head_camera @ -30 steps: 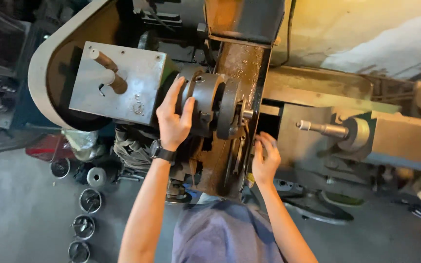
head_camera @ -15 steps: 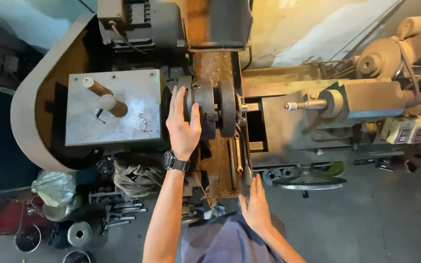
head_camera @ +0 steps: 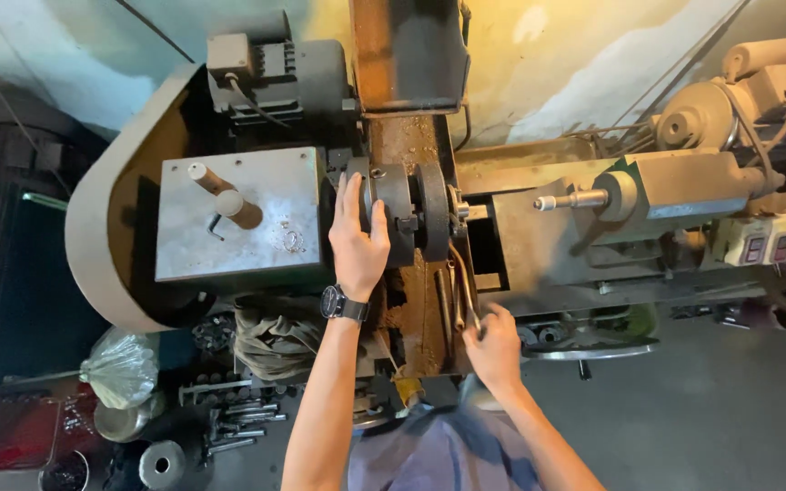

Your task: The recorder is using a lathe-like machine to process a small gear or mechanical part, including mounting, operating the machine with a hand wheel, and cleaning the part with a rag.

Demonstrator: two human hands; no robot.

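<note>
Left hand (head_camera: 357, 244) is lying flat, fingers spread, grip released, palm pressing the round dark chuck (head_camera: 399, 216) at the lathe's middle, beside the grey headstock box (head_camera: 240, 216). Right hand (head_camera: 493, 345) is closing its grip on a thin metal rod (head_camera: 462, 289) lying along the rusty bed (head_camera: 422, 318).

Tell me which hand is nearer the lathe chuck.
Left. The left hand rests flat on the lathe chuck; the right hand is lower, at the front edge of the lathe bed.

Chuck (head_camera: 402, 214) sits right of headstock (head_camera: 238, 218), tailstock (head_camera: 675, 191) far right.
</note>
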